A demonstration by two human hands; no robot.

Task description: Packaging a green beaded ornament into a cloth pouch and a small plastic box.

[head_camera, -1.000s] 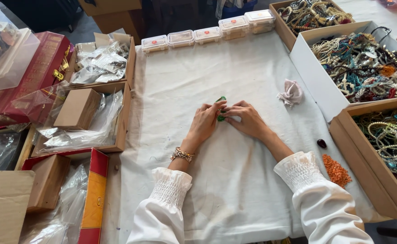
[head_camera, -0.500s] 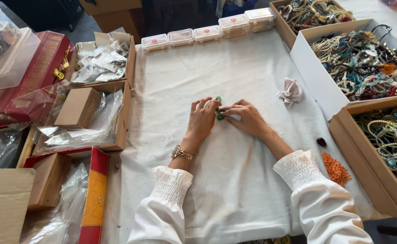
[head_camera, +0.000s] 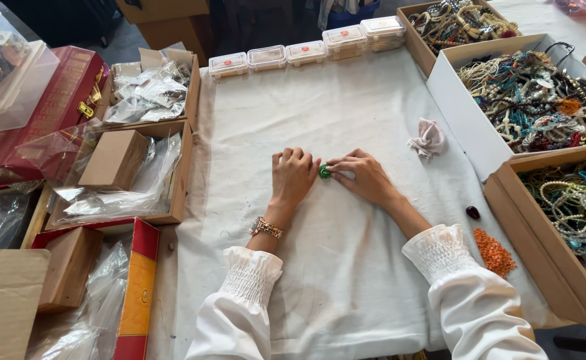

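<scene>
Both hands press a small green bead coil [head_camera: 325, 171] flat on the cloth-covered surface [head_camera: 346, 267]: left hand [head_camera: 293, 175] fingers curled beside it, right hand [head_camera: 363, 177] fingers pinching it.

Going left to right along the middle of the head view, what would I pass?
Small cardboard box → left hand → green beads → right hand → crumpled pink cloth → white box of necklaces

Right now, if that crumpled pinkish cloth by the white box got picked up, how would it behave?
The pinkish cloth would probably flop and unfold, since it lies bunched in soft folds. It looks light and thin. It seems unlikely to roll or break, resting loose on the white table cover.
</scene>
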